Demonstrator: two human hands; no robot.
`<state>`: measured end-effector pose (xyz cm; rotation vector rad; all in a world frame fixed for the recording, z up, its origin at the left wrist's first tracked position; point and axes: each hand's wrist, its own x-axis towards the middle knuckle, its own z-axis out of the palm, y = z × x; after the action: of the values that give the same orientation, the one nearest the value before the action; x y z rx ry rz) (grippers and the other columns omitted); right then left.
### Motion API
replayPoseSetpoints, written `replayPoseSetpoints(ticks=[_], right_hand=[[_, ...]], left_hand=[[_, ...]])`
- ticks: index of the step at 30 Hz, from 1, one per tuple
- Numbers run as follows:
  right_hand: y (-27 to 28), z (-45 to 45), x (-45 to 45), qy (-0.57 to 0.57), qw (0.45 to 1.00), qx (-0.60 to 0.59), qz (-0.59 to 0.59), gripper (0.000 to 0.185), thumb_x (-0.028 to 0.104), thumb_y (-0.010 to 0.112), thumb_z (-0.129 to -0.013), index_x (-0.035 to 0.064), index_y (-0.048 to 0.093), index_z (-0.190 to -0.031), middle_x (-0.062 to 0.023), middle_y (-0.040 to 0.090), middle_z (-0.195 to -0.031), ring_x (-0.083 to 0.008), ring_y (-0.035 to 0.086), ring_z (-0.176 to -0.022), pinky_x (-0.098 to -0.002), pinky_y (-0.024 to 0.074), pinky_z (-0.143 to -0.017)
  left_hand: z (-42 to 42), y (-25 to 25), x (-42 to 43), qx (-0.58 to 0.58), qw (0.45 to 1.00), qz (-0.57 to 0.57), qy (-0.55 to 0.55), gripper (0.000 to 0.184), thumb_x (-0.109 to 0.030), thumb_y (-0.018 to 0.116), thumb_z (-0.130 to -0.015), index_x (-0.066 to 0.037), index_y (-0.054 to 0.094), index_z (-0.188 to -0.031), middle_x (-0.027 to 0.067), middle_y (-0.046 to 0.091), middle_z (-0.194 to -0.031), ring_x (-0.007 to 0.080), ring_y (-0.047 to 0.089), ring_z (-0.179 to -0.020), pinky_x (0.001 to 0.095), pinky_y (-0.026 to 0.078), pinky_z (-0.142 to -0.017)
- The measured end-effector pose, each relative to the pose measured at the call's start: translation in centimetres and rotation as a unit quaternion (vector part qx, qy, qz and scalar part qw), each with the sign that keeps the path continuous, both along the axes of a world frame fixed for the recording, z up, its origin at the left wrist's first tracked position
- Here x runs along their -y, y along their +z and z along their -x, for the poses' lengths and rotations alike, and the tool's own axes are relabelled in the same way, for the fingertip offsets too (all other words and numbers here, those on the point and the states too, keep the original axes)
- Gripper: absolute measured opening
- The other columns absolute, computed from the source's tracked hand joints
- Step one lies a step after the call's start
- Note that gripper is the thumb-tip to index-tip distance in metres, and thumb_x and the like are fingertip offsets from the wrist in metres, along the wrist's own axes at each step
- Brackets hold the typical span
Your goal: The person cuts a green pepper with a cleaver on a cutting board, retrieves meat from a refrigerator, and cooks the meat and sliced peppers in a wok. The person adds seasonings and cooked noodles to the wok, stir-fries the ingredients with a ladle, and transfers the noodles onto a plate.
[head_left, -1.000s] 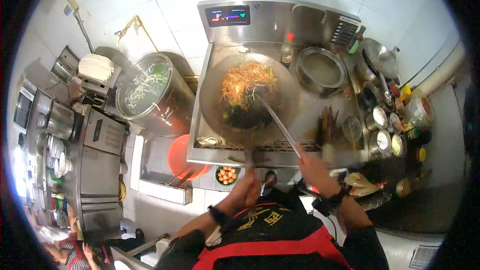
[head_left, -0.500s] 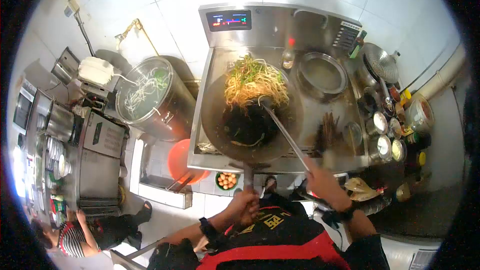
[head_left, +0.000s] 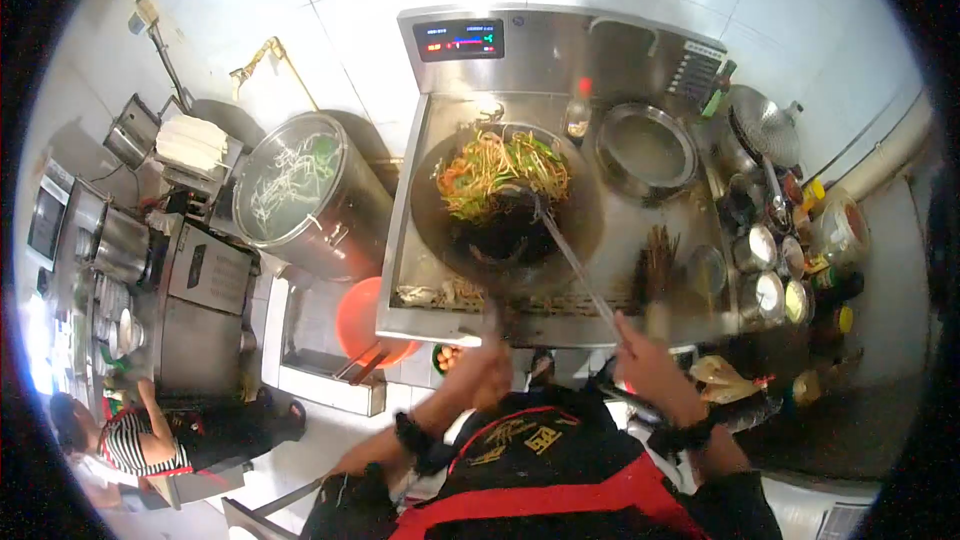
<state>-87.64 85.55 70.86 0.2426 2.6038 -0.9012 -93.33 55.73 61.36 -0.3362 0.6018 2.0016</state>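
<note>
My left hand (head_left: 485,376) is closed around the handle of a large dark wok (head_left: 435,240) on the steel stove. Stir-fried noodles (head_left: 500,172) with green and orange vegetable pieces lie heaped against the wok's far side. Its near side is dark, with a few strands on it. The long metal handle of a ladle (head_left: 582,275) is gripped in my right hand (head_left: 652,372). The ladle's head rests at the near edge of the noodles, partly hidden by them.
Right of the wok sit a round metal pan (head_left: 648,150), a bottle with a red cap (head_left: 579,110) and seasoning bowls (head_left: 768,290). At left stand a tall pot (head_left: 345,210) and an orange bucket (head_left: 362,318). A co-worker in a striped top (head_left: 140,440) is at lower left.
My left hand has moved forward with the wok handle. The noodles have tumbled and spread lower and leftward. My right hand and ladle shifted slightly. The co-worker has changed posture.
</note>
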Motion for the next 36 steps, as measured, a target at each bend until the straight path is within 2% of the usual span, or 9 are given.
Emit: replayPoseSetpoints(ticks=[6,10,12,16,18,19,22,26,36], right_hand=[[-0.6,8.1,-0.7,-0.003,0.996,-0.084,0.01,0.052,0.019,0.048,-0.092,0.0078,0.036,-0.142,-0.0269,0.062,-0.1,-0.0364,0.064,-0.08,-0.0451,0.0496,-0.07],[-17.7,12.0,4.3,-0.12,0.948,-0.2,0.214,0.035,0.022,0.043,-0.098,0.0148,0.044,-0.132,-0.0061,0.046,-0.057,-0.0195,0.048,-0.044,-0.0372,0.041,-0.041],[-12.4,10.4,9.0,-0.312,0.688,0.131,0.642,0.022,0.03,0.043,-0.099,0.01,0.052,-0.1,0.0024,0.038,-0.051,-0.014,0.04,-0.039,-0.0306,0.0381,-0.037],[-12.1,10.8,7.6,-0.152,0.534,0.344,0.758,0.035,0.04,0.042,-0.099,0.0133,0.042,-0.077,0.0039,0.032,-0.049,-0.0107,0.034,-0.036,-0.0268,0.034,-0.035],[-12.9,11.4,6.7,-0.104,0.271,0.379,0.879,0.042,0.047,0.039,-0.099,0.0163,0.036,-0.069,0.0042,0.031,-0.048,-0.0099,0.032,-0.035,-0.0269,0.0321,-0.034],[-12.2,11.2,6.5,-0.101,0.27,0.384,0.877,0.042,0.047,0.039,-0.099,0.0163,0.036,-0.069,0.0042,0.031,-0.048,-0.0099,0.032,-0.035,-0.0269,0.0321,-0.034],[-6.6,9.2,5.3,-0.162,0.675,0.163,0.701,0.034,0.039,0.038,-0.101,0.0105,0.049,-0.117,0.0033,0.033,-0.053,-0.0093,0.033,-0.037,-0.0256,0.0335,-0.035],[-5.7,9.2,3.2,-0.026,0.932,-0.05,0.359,0.057,0.019,0.047,-0.095,0.0126,0.027,-0.148,-0.0047,0.051,-0.057,-0.0193,0.052,-0.048,-0.0338,0.0438,-0.046],[-12.7,10.5,4.4,0.058,0.984,-0.151,0.074,0.065,0.015,0.053,-0.085,0.0095,0.028,-0.145,-0.0307,0.059,-0.091,-0.0457,0.059,-0.08,-0.0483,0.0464,-0.074]], left_hand=[[7.5,-1.8,-2.7,-0.068,0.983,0.169,0.028,0.013,-0.013,0.057,-0.083,-0.012,0.046,-0.077,-0.0007,0.046,-0.062,0.0107,0.045,-0.048,0.0279,0.039,-0.043],[8.1,-6.8,-3.9,-0.186,0.947,0.254,0.069,0.013,-0.014,0.055,-0.081,-0.012,0.047,-0.072,0.0012,0.045,-0.058,0.0148,0.047,-0.047,0.0316,0.04,-0.039],[8.2,-6.1,-4.1,-0.139,0.968,0.194,0.071,0.01,-0.013,0.055,-0.082,-0.011,0.047,-0.075,0.0017,0.045,-0.06,0.0148,0.047,-0.047,0.0335,0.042,-0.041],[7.2,-2.3,-3.6,-0.087,0.966,0.233,0.072,0.01,-0.012,0.056,-0.084,-0.011,0.047,-0.079,0.0018,0.046,-0.064,0.0137,0.047,-0.05,0.0335,0.042,-0.043],[7.1,-0.8,-3.3,-0.067,0.966,0.245,0.054,0.012,-0.011,0.057,-0.084,-0.012,0.046,-0.079,0.0014,0.046,-0.064,0.0131,0.047,-0.05,0.033,0.041,-0.043],[7.4,-0.5,-2.8,-0.067,0.965,0.248,0.06,0.012,-0.011,0.057,-0.084,-0.012,0.046,-0.079,0.0014,0.046,-0.064,0.0131,0.047,-0.05,0.033,0.041,-0.043],[8.2,-1.3,-0.7,-0.092,0.959,0.267,0.021,0.015,-0.009,0.06,-0.082,-0.012,0.045,-0.084,0.0012,0.045,-0.066,0.0114,0.045,-0.05,0.03,0.04,-0.043],[8.0,0.9,-0.3,-0.056,0.972,0.221,0.049,0.018,-0.008,0.063,-0.082,-0.012,0.046,-0.079,-0.0012,0.045,-0.066,0.008,0.042,-0.05,0.0233,0.034,-0.042],[9.2,-6.8,0.2,-0.087,0.991,0.1,0.012,0.017,-0.016,0.061,-0.087,-0.011,0.047,-0.08,0.0,0.048,-0.064,0.0116,0.045,-0.05,0.0283,0.04,-0.045]])
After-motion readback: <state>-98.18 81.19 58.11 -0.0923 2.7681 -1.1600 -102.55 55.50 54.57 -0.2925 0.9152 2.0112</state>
